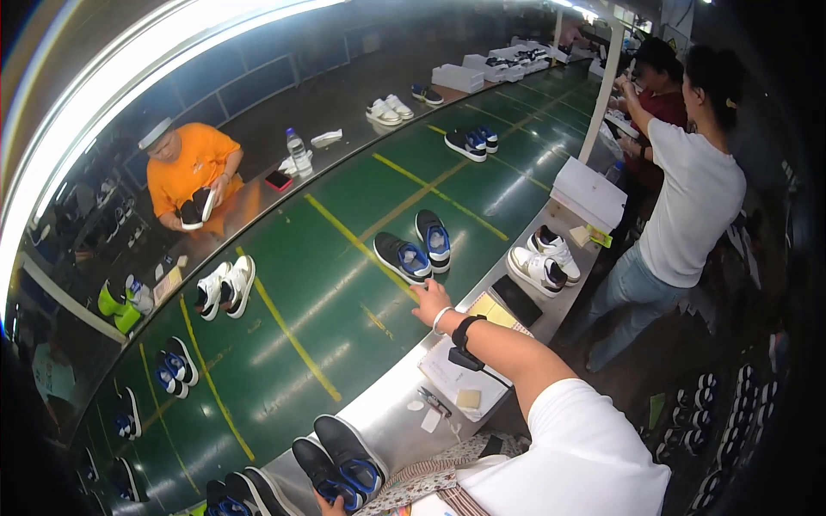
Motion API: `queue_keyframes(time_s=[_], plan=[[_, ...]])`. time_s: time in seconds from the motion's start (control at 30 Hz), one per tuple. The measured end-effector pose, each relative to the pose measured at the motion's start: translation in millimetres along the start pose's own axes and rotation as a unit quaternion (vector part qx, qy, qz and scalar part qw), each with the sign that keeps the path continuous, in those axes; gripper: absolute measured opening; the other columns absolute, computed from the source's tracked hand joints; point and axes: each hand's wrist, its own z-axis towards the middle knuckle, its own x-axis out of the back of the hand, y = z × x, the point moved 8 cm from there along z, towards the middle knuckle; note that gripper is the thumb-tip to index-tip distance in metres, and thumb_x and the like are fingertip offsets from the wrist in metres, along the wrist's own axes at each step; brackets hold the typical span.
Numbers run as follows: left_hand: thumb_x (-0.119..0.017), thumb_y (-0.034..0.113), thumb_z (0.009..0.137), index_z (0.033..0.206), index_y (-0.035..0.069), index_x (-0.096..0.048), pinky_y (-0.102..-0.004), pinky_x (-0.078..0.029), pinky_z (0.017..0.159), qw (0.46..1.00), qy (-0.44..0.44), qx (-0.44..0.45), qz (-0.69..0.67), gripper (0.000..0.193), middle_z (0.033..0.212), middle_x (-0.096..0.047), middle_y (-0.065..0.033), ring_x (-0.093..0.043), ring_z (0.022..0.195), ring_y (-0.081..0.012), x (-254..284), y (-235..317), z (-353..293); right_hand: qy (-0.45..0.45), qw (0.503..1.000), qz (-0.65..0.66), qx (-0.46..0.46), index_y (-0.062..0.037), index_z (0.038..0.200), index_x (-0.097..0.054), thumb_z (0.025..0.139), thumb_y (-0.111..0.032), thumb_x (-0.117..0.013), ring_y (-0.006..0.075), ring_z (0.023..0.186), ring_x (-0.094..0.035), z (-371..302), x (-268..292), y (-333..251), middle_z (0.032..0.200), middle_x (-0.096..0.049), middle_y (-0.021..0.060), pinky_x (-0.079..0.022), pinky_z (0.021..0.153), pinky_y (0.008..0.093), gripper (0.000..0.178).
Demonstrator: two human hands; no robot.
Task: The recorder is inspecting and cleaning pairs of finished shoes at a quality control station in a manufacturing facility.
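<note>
My right hand (430,303) reaches over the green conveyor belt, its fingers apart at the heel of a black sneaker (403,258) with blue lining and white sole. The matching sneaker (433,241) stands beside it on the belt. At the bottom edge my left hand (330,506), partly cut off, grips the heel end of a dark sneaker (323,471) with blue inside. Its mate (351,451) lies right alongside, over the metal ledge. A black band with a small cabled device (467,344) is on my right wrist.
White sneakers (540,267), a notebook (495,314), a black case (516,299) and papers (460,378) lie on the right ledge. More shoe pairs (225,286) sit along the belt (318,292). A worker in orange (194,172) holds shoes across it; a person in white (693,189) stands right.
</note>
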Motion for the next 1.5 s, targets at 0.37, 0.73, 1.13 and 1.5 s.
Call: queue_keyframes(time_s=[0.37, 0.73, 1.13, 1.5], plan=[[-0.048, -0.008, 0.078, 0.140, 0.016, -0.008, -0.0340, -0.040, 0.089, 0.997, -0.047, -0.046, 0.026, 0.077, 0.128, -0.038, -0.0132, -0.044, 0.111, -0.0244, -79, 134, 188, -0.099, 0.954, -0.253, -0.124, -0.0233, 0.118, -0.055, 0.087, -0.027, -0.044, 0.0328, 0.131, -0.016, 171, 15, 79, 0.142, -0.019, 0.0165, -0.014, 0.104, 0.0481, 0.033], [-0.048, -0.007, 0.079, 0.140, 0.017, -0.007, -0.0340, -0.041, 0.089, 0.998, -0.055, -0.023, 0.011, 0.077, 0.129, -0.037, -0.0132, -0.044, 0.111, -0.0244, -95, 136, 181, -0.188, 0.966, -0.095, -0.149, -0.0229, 0.123, -0.050, 0.064, -0.039, -0.073, 0.0301, 0.126, -0.026, 174, 12, 75, 0.135, -0.031, 0.0081, -0.033, 0.096, 0.0513, 0.066], [-0.048, -0.006, 0.080, 0.140, 0.017, -0.006, -0.0340, -0.041, 0.089, 0.997, -0.014, 0.079, -0.013, 0.077, 0.129, -0.036, -0.0132, -0.044, 0.111, -0.0244, -26, 27, -17, -0.021, 0.986, -0.036, 0.161, -0.0113, 0.094, -0.064, 0.057, -0.043, -0.076, 0.0353, 0.097, -0.045, -65, 76, 36, 0.097, -0.050, 0.0186, -0.039, 0.083, 0.0396, 0.050], [-0.049, -0.003, 0.083, 0.140, 0.018, -0.004, -0.0343, -0.042, 0.087, 0.995, -0.054, 0.084, -0.007, 0.076, 0.130, -0.034, -0.0135, -0.043, 0.111, -0.0249, 23, 4, -78, -0.079, 0.963, -0.213, 0.146, -0.0163, 0.088, -0.065, 0.055, -0.035, -0.077, 0.0298, 0.108, -0.041, -231, 22, 80, 0.107, -0.048, 0.0114, -0.034, 0.089, 0.0433, 0.039]])
